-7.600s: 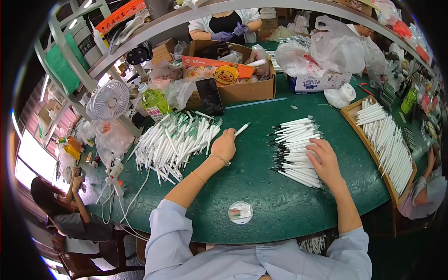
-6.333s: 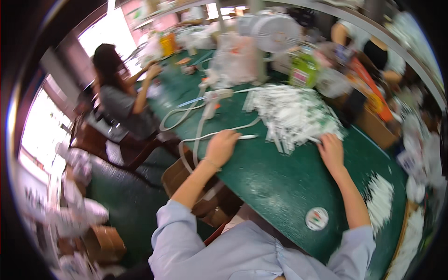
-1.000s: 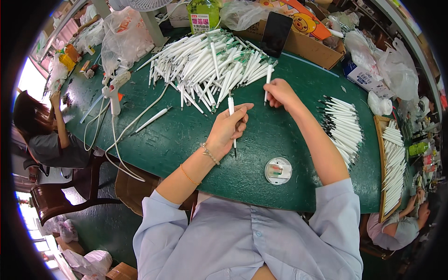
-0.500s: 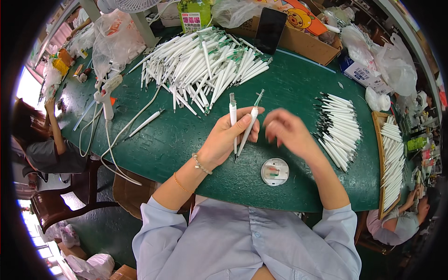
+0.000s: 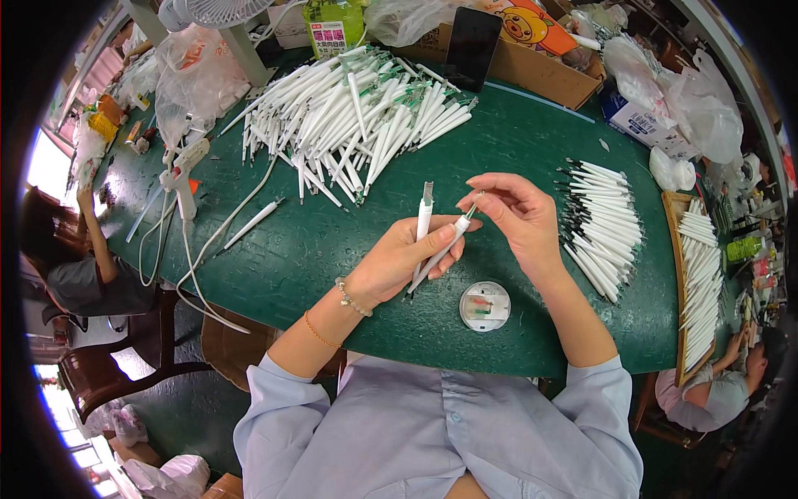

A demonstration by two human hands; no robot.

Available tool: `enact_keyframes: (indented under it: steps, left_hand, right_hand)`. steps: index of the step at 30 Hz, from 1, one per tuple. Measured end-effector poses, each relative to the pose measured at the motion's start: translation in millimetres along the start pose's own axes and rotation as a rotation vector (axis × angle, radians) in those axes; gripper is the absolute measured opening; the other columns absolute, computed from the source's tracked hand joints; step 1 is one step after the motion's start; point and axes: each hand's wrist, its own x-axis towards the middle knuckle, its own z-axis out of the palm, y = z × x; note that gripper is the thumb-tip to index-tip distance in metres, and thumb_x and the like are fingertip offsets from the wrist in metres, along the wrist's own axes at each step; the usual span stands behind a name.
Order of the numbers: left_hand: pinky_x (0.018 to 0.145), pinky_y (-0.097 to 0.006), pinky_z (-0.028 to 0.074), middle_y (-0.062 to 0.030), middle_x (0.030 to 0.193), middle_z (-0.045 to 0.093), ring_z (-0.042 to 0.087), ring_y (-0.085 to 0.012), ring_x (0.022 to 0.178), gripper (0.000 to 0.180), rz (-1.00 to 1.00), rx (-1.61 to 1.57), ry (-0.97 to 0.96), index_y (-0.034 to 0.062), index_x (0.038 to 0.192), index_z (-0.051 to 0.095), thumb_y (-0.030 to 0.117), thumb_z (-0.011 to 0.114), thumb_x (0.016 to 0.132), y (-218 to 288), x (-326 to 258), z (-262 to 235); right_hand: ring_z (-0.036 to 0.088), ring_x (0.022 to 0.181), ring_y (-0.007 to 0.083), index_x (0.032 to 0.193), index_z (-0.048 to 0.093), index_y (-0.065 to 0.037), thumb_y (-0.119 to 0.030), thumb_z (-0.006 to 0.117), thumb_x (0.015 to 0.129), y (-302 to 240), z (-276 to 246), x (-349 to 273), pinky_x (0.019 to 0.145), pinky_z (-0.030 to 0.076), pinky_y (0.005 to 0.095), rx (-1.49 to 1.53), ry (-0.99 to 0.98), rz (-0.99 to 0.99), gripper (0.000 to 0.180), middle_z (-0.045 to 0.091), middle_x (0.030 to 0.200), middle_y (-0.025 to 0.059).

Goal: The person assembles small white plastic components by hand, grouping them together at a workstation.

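Observation:
Two white pen-shaped tools rest in my left hand [image 5: 391, 264], whose fingers are closed round them. One tool [image 5: 424, 219] stands nearly upright with a flat grey tip at its top. The other tool [image 5: 438, 256] leans to the right, a thin clear and greenish piece at its upper end. My right hand [image 5: 530, 223] pinches that thin piece between thumb and fingertips. Below the hands lies a round white dish [image 5: 485, 327] with small red and green bits in it.
A big heap of white pen-shaped tools [image 5: 332, 125] covers the back. More lie in a row [image 5: 611, 220] at right, beside a wooden tray [image 5: 675, 266]. At left are a white glue gun [image 5: 184, 183] with its cord and a single tool [image 5: 252, 227]. A black phone [image 5: 472, 50] stands behind.
My right hand, blurred and apart before, has come left to the leaning tool's upper end and closed on the thin piece. That tool now tilts further right.

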Motion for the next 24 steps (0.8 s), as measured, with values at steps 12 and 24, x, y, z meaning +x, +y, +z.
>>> enact_keyframes:
  steps: [12,24]
  left_hand:
    - [0.050,-0.019,0.035,-0.0001,0.071,0.049,0.043,-0.0046,0.058,0.045,-0.016,-0.026,0.006,-0.0092,0.112,0.043,0.029,0.046,0.088,2,-1,5]
    - [0.049,-0.019,0.035,-0.0005,0.074,0.050,0.042,-0.0049,0.057,0.037,0.040,-0.102,-0.005,-0.0032,0.111,0.045,0.027,0.046,0.088,-10,1,-4]
  right_hand:
    - [0.059,0.081,0.0154,0.096,0.056,0.003,-0.004,0.054,0.081,-1,6,-4,0.071,0.048,0.0240,0.056,0.033,0.027,0.017,0.060,0.085,0.0104]
    - [0.058,0.079,0.0130,0.098,0.056,0.003,-0.002,0.055,0.080,7,11,-11,0.071,0.047,0.0225,0.008,-0.002,0.082,0.018,0.060,0.089,0.0113]
